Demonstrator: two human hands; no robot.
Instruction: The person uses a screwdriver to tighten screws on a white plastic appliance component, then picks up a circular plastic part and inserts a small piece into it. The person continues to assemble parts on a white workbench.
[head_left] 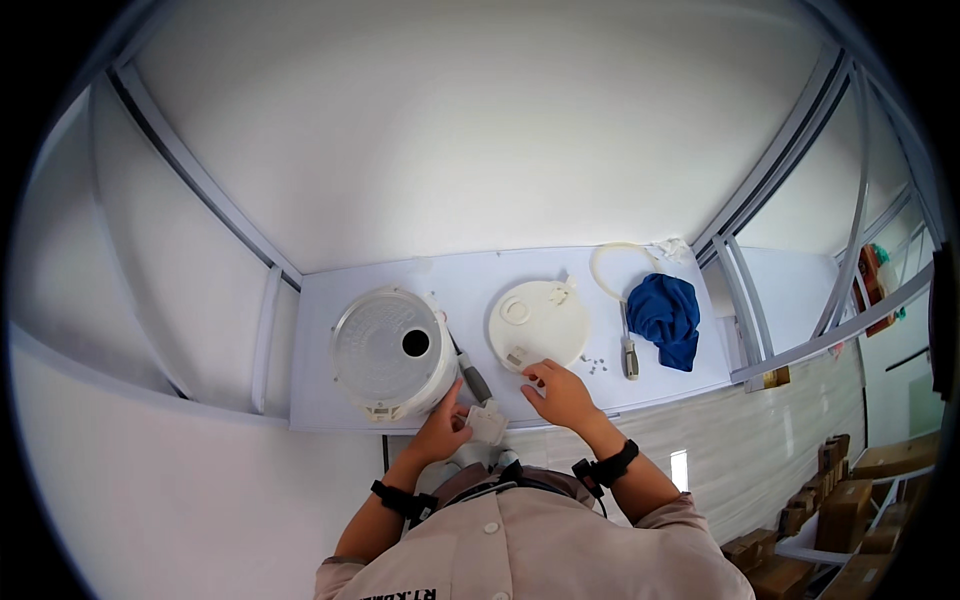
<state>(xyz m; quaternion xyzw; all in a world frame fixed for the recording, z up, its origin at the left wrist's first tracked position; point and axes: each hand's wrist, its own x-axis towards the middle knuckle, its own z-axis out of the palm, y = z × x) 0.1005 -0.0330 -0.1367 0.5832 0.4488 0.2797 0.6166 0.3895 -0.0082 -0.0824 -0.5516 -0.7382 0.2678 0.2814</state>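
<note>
A large white drum-shaped housing, with a round dark hole in its top, stands at the left of the table. My left hand is at its lower right side, one finger stretched along the wall. Its other fingers curl against a small white square part over the table's front edge and appear to grip it. Between housing and hand lies a grey-handled tool, its far end partly hidden. My right hand is at the near edge of a round white lid, fingers bent and apart, holding nothing visible.
Several small grey pieces lie right of the lid. Farther right are a screwdriver, a crumpled blue cloth and a pale looped tube. Metal frame posts flank the table. Cardboard boxes stand at lower right.
</note>
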